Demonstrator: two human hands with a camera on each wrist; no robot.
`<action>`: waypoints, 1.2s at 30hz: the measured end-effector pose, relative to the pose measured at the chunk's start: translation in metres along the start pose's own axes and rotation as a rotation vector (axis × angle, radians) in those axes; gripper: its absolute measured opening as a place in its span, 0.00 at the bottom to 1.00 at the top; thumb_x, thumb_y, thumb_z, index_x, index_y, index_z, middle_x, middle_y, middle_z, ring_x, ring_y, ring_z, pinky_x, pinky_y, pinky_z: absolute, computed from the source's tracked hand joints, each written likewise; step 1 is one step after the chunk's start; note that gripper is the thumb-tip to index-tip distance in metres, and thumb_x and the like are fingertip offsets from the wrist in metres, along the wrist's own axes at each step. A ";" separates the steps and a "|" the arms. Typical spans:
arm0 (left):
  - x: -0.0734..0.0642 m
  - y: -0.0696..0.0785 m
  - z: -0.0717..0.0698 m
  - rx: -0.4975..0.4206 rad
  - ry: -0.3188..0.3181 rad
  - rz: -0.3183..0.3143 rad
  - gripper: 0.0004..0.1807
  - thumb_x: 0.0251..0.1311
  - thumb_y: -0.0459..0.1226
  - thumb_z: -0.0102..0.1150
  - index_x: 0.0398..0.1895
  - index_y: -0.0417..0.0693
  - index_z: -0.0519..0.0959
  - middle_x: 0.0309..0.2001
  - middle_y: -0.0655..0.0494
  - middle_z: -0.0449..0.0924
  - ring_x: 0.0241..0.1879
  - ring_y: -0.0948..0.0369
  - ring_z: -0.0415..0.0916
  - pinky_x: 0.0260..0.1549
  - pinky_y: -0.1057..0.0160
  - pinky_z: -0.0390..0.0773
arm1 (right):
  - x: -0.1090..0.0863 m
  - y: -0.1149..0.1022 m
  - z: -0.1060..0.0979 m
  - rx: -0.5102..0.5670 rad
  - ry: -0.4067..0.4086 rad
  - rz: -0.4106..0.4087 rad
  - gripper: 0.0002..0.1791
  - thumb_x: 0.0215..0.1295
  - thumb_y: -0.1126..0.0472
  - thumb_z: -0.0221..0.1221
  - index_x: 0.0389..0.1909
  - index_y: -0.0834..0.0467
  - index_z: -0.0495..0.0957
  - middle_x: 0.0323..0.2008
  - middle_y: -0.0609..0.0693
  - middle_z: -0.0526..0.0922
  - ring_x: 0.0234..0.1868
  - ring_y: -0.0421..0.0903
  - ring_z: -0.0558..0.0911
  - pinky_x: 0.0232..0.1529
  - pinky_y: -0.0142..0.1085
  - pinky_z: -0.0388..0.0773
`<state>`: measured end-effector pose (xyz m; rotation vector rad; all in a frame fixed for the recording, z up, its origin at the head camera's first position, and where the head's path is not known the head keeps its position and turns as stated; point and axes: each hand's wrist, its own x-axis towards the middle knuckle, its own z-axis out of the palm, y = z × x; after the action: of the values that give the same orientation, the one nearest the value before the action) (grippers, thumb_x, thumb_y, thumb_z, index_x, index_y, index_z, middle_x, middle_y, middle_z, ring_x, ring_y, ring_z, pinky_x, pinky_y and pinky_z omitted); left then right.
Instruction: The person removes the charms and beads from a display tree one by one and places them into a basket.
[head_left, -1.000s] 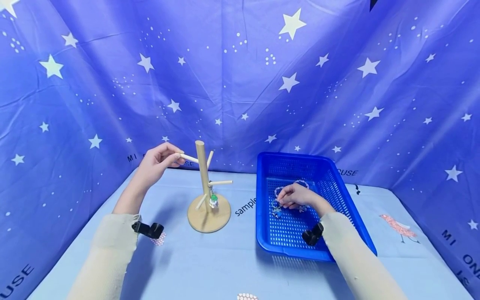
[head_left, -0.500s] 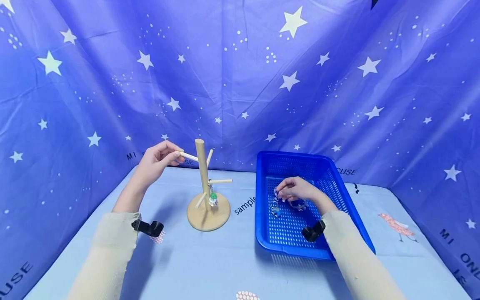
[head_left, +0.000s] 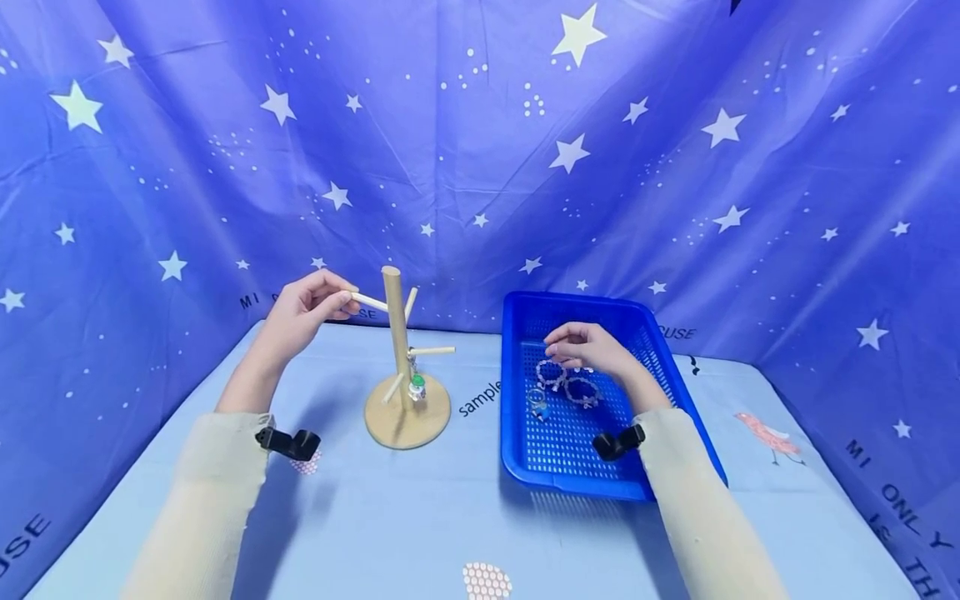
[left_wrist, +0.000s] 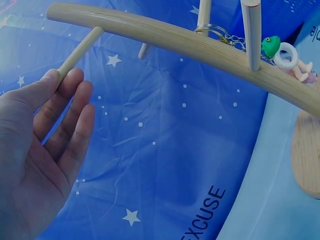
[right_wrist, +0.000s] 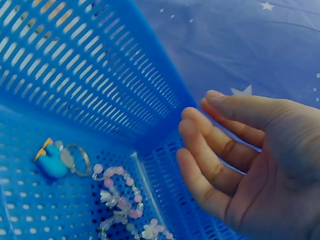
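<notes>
My left hand (head_left: 296, 317) pinches the tip of the upper-left peg (head_left: 370, 302) of a wooden stand (head_left: 395, 325) with a round base. From a right-hand peg of that stand hangs a keychain (head_left: 417, 387); in the left wrist view it carries a green-headed figure (left_wrist: 271, 46) and a white ring. Over the blue basket (head_left: 555, 482), my right hand (head_left: 596, 350) hovers with loosely bent fingers and nothing visible between them. On the basket floor lie beaded bracelets in pink and clear (right_wrist: 122, 201), beside a blue keychain (right_wrist: 52, 162) with a metal ring.
A starry blue curtain (head_left: 450, 167) rises behind and at both sides of the table (head_left: 390, 525), which has a pale blue printed cover. The basket's slotted walls (right_wrist: 90, 55) stand around the right hand's area. Black wrist cameras (head_left: 288, 444) sit on both sleeves.
My right hand has let go of a bracelet and risen away from the basket floor, so the bracelets show more. My left hand keeps its pinch on the peg. The head view has shifted slightly.
</notes>
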<state>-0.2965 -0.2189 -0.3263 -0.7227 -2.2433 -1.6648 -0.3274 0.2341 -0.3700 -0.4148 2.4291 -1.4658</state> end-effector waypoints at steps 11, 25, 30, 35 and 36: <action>-0.002 0.000 0.000 -0.004 -0.008 0.000 0.11 0.73 0.32 0.51 0.46 0.28 0.75 0.33 0.71 0.85 0.36 0.69 0.85 0.39 0.72 0.85 | -0.001 -0.029 0.017 0.178 0.130 -0.109 0.21 0.73 0.60 0.57 0.59 0.71 0.72 0.43 0.46 0.85 0.42 0.35 0.86 0.51 0.36 0.85; 0.000 -0.001 0.000 -0.024 -0.002 -0.007 0.11 0.73 0.32 0.51 0.46 0.28 0.75 0.33 0.70 0.85 0.36 0.72 0.84 0.40 0.73 0.85 | 0.005 -0.068 0.076 0.233 0.182 -0.118 0.19 0.70 0.58 0.61 0.55 0.65 0.76 0.49 0.55 0.84 0.52 0.53 0.85 0.58 0.45 0.83; 0.000 0.000 0.000 -0.021 -0.004 -0.010 0.12 0.73 0.33 0.52 0.46 0.28 0.75 0.33 0.71 0.85 0.36 0.71 0.85 0.40 0.72 0.85 | 0.008 -0.076 0.094 0.234 0.173 -0.130 0.18 0.69 0.58 0.62 0.54 0.65 0.78 0.48 0.54 0.84 0.46 0.42 0.85 0.56 0.43 0.83; 0.000 0.000 0.000 -0.010 0.000 -0.013 0.12 0.73 0.34 0.52 0.46 0.28 0.75 0.33 0.71 0.85 0.37 0.69 0.85 0.40 0.73 0.85 | 0.013 -0.082 0.107 0.228 0.163 -0.135 0.17 0.69 0.58 0.62 0.53 0.65 0.78 0.48 0.55 0.84 0.46 0.42 0.85 0.55 0.40 0.84; 0.000 0.000 0.000 -0.009 0.000 -0.014 0.12 0.73 0.34 0.52 0.46 0.28 0.75 0.33 0.71 0.85 0.37 0.69 0.85 0.40 0.73 0.84 | 0.014 -0.083 0.110 0.232 0.161 -0.135 0.17 0.69 0.59 0.62 0.53 0.64 0.79 0.48 0.55 0.84 0.47 0.42 0.85 0.55 0.40 0.84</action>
<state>-0.2964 -0.2189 -0.3260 -0.7103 -2.2474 -1.6818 -0.2903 0.1032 -0.3467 -0.4303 2.3503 -1.8810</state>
